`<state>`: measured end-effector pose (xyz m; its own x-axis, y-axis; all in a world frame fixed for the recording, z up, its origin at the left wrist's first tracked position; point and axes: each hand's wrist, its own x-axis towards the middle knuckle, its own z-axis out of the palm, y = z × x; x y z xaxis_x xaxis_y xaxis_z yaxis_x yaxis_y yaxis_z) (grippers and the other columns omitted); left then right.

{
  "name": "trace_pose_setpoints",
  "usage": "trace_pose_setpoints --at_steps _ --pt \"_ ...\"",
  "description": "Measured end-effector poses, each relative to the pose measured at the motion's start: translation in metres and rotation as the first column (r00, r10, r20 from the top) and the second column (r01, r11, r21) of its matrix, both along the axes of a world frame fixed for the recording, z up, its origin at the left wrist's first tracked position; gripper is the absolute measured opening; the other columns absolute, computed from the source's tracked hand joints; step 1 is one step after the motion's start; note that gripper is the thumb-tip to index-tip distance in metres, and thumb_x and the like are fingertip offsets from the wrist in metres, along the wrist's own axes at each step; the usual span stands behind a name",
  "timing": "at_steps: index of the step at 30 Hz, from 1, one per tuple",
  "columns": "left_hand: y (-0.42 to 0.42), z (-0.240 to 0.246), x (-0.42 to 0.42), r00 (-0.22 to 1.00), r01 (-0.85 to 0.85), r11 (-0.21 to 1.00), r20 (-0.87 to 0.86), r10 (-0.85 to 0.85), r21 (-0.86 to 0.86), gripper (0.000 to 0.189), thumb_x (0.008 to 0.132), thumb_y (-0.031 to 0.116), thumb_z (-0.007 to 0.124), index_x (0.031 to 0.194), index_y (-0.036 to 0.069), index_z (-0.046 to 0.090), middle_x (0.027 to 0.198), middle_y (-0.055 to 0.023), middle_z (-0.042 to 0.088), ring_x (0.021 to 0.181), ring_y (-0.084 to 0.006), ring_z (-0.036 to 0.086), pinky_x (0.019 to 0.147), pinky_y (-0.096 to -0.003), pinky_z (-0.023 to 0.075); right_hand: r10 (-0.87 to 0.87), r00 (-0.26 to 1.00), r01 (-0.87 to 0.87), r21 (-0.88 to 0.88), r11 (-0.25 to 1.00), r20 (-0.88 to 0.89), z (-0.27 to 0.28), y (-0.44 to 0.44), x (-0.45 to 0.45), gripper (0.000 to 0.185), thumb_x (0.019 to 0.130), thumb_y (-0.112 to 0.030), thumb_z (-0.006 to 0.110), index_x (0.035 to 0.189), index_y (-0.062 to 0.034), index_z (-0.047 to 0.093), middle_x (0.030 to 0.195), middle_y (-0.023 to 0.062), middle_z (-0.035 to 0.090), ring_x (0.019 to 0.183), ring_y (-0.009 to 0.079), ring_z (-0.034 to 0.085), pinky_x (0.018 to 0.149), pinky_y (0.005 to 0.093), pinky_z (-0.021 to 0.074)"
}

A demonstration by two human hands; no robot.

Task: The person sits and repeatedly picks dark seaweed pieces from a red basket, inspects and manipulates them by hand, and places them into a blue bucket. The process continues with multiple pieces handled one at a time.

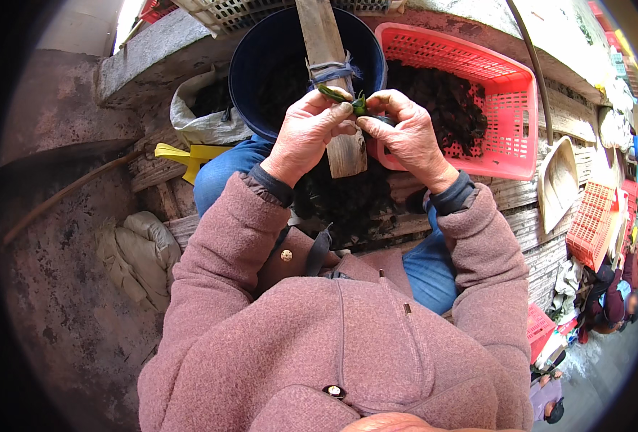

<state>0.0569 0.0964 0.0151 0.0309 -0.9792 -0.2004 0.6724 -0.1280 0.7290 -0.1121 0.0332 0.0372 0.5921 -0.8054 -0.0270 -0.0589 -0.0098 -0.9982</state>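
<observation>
My left hand (313, 129) pinches a small green plant piece (357, 103) between thumb and fingers. My right hand (408, 132) grips the other side of it, so the two hands almost meet. A dark object (382, 119) shows under the right fingers; what it is I cannot tell. Just beneath the hands, a wooden board (321, 38) reaches out over the rim of a dark blue tub (241, 70). Blue cord (332, 73) is wound around the board. Beside my right hand is a red plastic basket (513, 121) with a heap of dark pieces (437, 102).
An open white woven sack (211, 127) stands left of the tub, near a yellow plastic object (202, 156). A wooden-handled scoop (559, 181) lies at right. More dark pieces (346, 202) lie between my knees. People (618, 302) sit farther right beside red crates (593, 221).
</observation>
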Motion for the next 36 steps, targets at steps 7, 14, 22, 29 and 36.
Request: trace_pose_setpoints --at_steps 7,14,22,29,36 --pt "0.0023 -0.0010 0.0006 0.994 0.021 0.999 0.104 -0.017 -0.038 0.025 0.090 0.004 0.056 0.114 0.000 0.056 0.095 -0.0080 0.063 0.077 -0.0135 0.063 0.072 -0.0283 0.0543 0.013 0.999 -0.012 -0.014 1.000 0.044 -0.0040 -0.0004 0.0007 0.024 0.079 -0.006 0.070 0.100 -0.0022 0.059 0.089 0.0015 0.060 0.084 0.0081 0.055 0.075 0.0219 0.0474" --pt "0.0012 0.0005 0.0005 0.998 0.007 1.000 0.069 -0.007 -0.002 0.024 0.091 0.005 0.056 0.114 0.000 0.057 0.099 -0.0087 0.063 0.084 -0.0151 0.064 0.072 -0.0276 0.0547 -0.101 0.995 0.097 -0.125 0.987 -0.025 -0.0011 0.0007 0.0028 0.024 0.075 -0.004 0.072 0.094 -0.0042 0.057 0.084 0.0041 0.059 0.079 0.0109 0.056 0.070 0.0244 0.0472" --pt "0.0029 0.0060 0.0055 0.996 0.019 1.000 -0.083 -0.018 0.015 0.020 0.092 0.009 0.054 0.110 0.001 0.058 0.100 -0.0106 0.064 0.086 -0.0189 0.065 0.070 -0.0286 0.0548 -0.096 0.995 0.073 -0.437 0.896 -0.030 -0.0076 -0.0005 0.0042 0.025 0.071 0.001 0.071 0.091 -0.0033 0.056 0.082 0.0076 0.057 0.075 0.0186 0.057 0.070 0.0271 0.0472" --pt "0.0038 0.0035 0.0054 0.984 -0.101 0.995 0.147 0.101 -0.009 0.018 0.091 0.008 0.056 0.109 0.003 0.056 0.098 -0.0082 0.064 0.085 -0.0182 0.065 0.066 -0.0245 0.0535 -0.045 0.999 0.018 -0.644 0.765 -0.025 -0.0074 -0.0036 0.0017 0.028 0.066 0.009 0.064 0.089 -0.0045 0.057 0.080 0.0079 0.056 0.075 0.0240 0.059 0.066 0.0302 0.0493" --pt "0.0020 0.0067 0.0034 0.821 -0.191 0.930 0.468 0.326 -0.313 0.023 0.086 -0.003 0.059 0.108 0.004 0.055 0.101 -0.0038 0.056 0.080 -0.0103 0.060 0.065 -0.0199 0.0497 -0.069 0.997 0.028 -0.647 0.762 -0.037 -0.0072 -0.0030 0.0024 0.028 0.065 0.009 0.064 0.088 -0.0050 0.057 0.081 0.0076 0.056 0.074 0.0247 0.059 0.065 0.0307 0.0502"
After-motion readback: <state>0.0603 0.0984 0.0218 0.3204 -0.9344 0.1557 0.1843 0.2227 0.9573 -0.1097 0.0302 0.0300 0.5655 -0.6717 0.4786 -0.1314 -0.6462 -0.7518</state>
